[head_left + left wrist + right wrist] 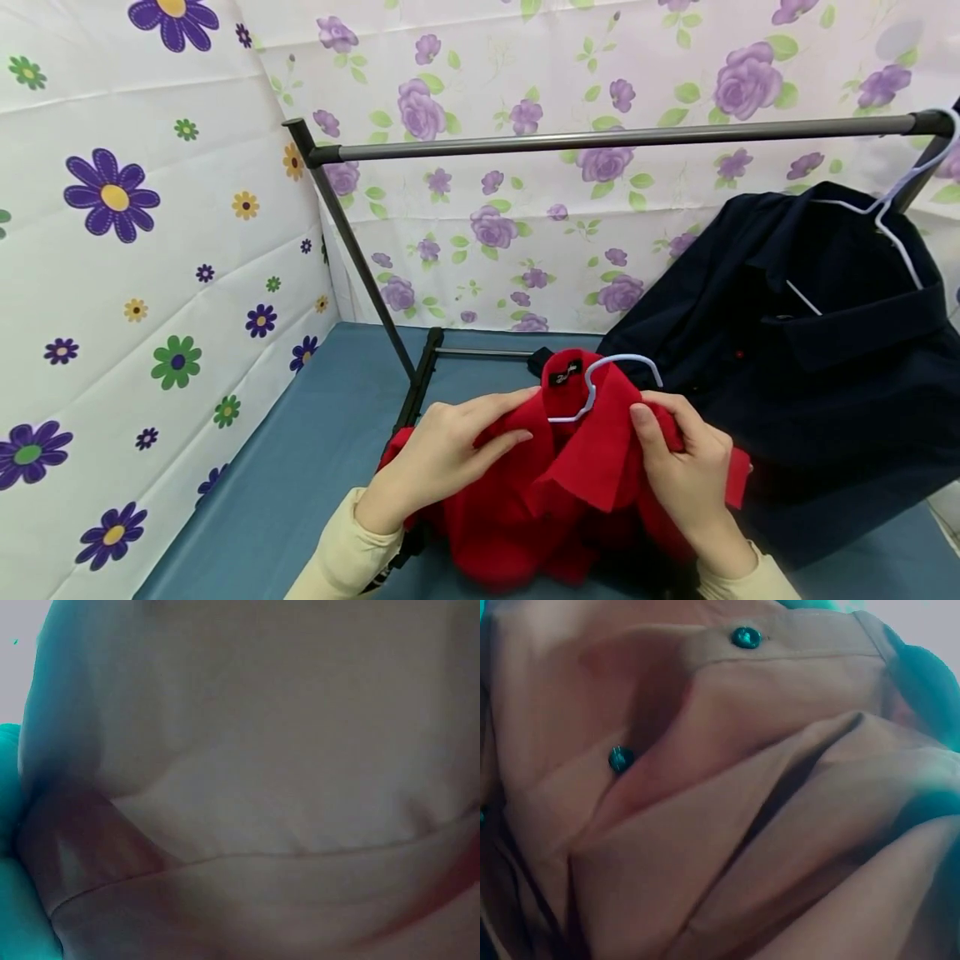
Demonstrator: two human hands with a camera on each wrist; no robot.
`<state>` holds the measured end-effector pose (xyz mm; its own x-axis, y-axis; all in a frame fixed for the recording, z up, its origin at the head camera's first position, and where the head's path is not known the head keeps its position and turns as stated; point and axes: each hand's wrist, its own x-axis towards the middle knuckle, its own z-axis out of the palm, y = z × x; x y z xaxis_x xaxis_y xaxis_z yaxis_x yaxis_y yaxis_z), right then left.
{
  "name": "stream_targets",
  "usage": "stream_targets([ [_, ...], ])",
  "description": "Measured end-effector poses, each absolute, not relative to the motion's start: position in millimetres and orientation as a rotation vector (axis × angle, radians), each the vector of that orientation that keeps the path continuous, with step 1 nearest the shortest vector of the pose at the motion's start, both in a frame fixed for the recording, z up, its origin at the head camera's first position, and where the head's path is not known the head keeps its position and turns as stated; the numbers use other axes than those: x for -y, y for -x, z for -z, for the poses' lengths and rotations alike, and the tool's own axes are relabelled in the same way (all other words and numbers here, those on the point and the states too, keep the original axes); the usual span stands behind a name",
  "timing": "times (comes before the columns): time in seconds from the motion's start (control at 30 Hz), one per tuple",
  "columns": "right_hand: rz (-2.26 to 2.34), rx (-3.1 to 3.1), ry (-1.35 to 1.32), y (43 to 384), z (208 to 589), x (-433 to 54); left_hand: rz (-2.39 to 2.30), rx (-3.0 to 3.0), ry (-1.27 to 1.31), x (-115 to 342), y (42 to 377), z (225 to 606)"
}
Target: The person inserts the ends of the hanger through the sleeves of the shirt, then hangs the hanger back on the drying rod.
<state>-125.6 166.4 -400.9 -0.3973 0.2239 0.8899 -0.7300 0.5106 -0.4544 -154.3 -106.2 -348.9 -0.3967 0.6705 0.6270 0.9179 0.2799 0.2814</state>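
Note:
A red collared shirt (495, 533) is held up at the front, bunched at its lower part. A pale lavender hanger (591, 387) pokes its hook out of the neck opening, beside a black label (565, 372). My left hand (453, 450) pinches the shirt by the left shoulder near the collar, thumb in front. On the other side my right hand (686, 471) grips the cloth by the collar, its thumb also in front. Most of the hanger is hidden inside the shirt. Close-up shirt cloth (285, 750) fills the left wrist view; buttoned cloth (727, 802) fills the right wrist view.
A dark metal clothes rack (600, 142) stands behind the hands on a blue-covered table (277, 500). At its right end hangs a navy shirt (862, 400) on a pale hanger (892, 200), close to my right hand. Flower-printed sheets (465, 83) enclose the back and left.

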Motion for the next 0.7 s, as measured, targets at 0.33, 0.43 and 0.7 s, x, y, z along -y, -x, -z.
stream_targets([
  [0.33,-0.916,1.607,-0.440,131.9,377.4,-188.3,1.025,2.041,1.400,119.6,155.6,342.3],
  [0.43,-0.925,1.613,-0.421,131.5,376.3,-197.7,1.062,2.019,1.379,124.1,155.6,341.9],
  [0.7,-0.901,1.615,-0.240,131.1,379.7,-219.1,1.096,1.990,1.311,136.2,153.6,339.5],
])
